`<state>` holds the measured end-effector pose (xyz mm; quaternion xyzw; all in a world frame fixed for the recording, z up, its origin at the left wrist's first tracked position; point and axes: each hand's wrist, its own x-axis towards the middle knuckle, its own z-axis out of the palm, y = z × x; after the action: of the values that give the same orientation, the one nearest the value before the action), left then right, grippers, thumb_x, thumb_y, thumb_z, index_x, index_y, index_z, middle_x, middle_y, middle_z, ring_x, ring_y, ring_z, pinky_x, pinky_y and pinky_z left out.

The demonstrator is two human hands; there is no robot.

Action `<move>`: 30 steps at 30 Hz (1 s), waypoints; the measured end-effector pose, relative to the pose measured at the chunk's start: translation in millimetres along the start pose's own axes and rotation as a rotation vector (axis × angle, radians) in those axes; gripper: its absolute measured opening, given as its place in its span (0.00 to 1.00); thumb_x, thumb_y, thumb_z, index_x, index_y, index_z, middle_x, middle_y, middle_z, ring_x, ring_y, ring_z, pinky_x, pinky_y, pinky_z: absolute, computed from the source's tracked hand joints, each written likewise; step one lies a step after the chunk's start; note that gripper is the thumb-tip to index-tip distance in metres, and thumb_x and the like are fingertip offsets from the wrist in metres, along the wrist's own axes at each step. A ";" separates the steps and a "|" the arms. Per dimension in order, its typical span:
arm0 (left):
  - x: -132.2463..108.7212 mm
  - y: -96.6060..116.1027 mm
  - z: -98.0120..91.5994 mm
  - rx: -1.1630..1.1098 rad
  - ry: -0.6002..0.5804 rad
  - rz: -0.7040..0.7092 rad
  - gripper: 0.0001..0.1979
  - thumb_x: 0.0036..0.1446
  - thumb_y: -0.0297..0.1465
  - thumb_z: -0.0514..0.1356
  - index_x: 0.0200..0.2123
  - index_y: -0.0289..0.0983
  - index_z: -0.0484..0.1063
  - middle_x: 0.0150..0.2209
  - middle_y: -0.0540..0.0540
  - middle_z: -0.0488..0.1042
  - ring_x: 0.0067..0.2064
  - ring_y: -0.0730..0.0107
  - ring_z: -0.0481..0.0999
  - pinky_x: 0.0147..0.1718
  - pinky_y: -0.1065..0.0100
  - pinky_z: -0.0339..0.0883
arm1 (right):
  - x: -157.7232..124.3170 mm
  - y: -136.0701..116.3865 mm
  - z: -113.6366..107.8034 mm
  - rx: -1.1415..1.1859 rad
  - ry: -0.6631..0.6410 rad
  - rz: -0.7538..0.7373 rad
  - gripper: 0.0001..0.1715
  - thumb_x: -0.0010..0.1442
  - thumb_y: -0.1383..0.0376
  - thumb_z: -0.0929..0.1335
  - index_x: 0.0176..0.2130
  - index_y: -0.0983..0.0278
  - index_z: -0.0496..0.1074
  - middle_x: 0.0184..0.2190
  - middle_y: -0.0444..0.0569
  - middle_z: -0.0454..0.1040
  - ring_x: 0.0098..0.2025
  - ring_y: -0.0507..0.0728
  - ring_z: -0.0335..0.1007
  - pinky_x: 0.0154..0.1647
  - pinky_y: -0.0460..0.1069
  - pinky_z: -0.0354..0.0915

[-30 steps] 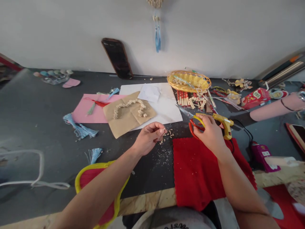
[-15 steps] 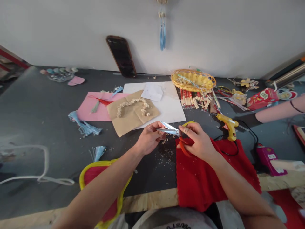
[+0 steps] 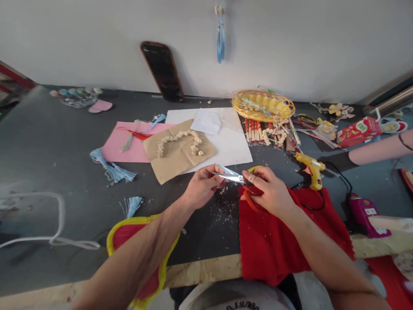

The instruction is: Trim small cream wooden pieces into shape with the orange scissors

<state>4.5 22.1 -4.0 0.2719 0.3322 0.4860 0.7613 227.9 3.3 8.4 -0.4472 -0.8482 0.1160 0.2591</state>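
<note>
My right hand [image 3: 268, 189] grips a pair of scissors [image 3: 232, 176] by the handles, one loop red and the other yellow. Their silver blades point left, a little apart. My left hand [image 3: 204, 186] is closed in a pinch at the blade tips; whatever its fingers hold is too small to make out. Below the blades, pale clippings [image 3: 224, 211] are scattered over the dark table. Just behind my left hand, a brown paper sheet [image 3: 155, 165] carries a curved strip of small pale pieces [image 3: 180, 137].
A red cloth [image 3: 274, 241] lies under my right forearm. Beyond it are a yellow glue gun [image 3: 311, 170] with a black cord and a purple power block [image 3: 366, 215]. A wicker basket [image 3: 284, 113] and a phone [image 3: 163, 71] stand at the back. Blue tassels [image 3: 114, 170] lie left.
The scissor blades have drawn slightly closer together. Both hands stay almost in place, and the view has shifted a little.
</note>
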 end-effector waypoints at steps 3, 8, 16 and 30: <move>-0.3 1.2 2.1 0.006 0.002 0.006 0.10 0.42 0.30 0.73 0.24 0.33 0.75 0.22 0.49 0.73 0.22 0.79 0.65 0.23 0.75 0.57 | -1.6 0.2 0.5 -0.067 -0.005 0.013 0.29 0.57 0.53 0.72 0.56 0.56 0.70 0.44 0.52 0.71 0.37 0.55 0.74 0.36 0.49 0.74; -1.7 4.6 6.4 -0.026 -0.001 -0.006 0.10 0.43 0.29 0.72 0.25 0.32 0.75 0.25 0.47 0.75 0.24 0.79 0.66 0.23 0.75 0.57 | -1.5 2.1 1.9 -0.004 0.034 0.063 0.29 0.58 0.53 0.71 0.56 0.58 0.70 0.43 0.52 0.72 0.38 0.56 0.75 0.35 0.48 0.74; -1.3 3.0 3.0 -0.042 -0.008 -0.004 0.09 0.47 0.26 0.70 0.34 0.32 0.79 0.27 0.47 0.75 0.23 0.81 0.65 0.24 0.75 0.57 | 1.4 6.8 4.4 0.056 0.126 0.106 0.30 0.57 0.53 0.72 0.56 0.59 0.69 0.43 0.52 0.70 0.35 0.55 0.73 0.37 0.50 0.74; -1.9 6.3 3.9 -0.130 -0.005 0.004 0.07 0.46 0.25 0.70 0.28 0.33 0.74 0.24 0.50 0.72 0.23 0.81 0.62 0.24 0.76 0.58 | 0.1 7.2 7.2 0.157 0.139 0.129 0.32 0.56 0.56 0.73 0.58 0.56 0.67 0.44 0.52 0.70 0.37 0.57 0.73 0.37 0.52 0.75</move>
<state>3.4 22.5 3.6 0.2238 0.2976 0.5072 0.7772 229.0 7.8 -0.7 -0.4861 -0.7860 0.1670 0.3434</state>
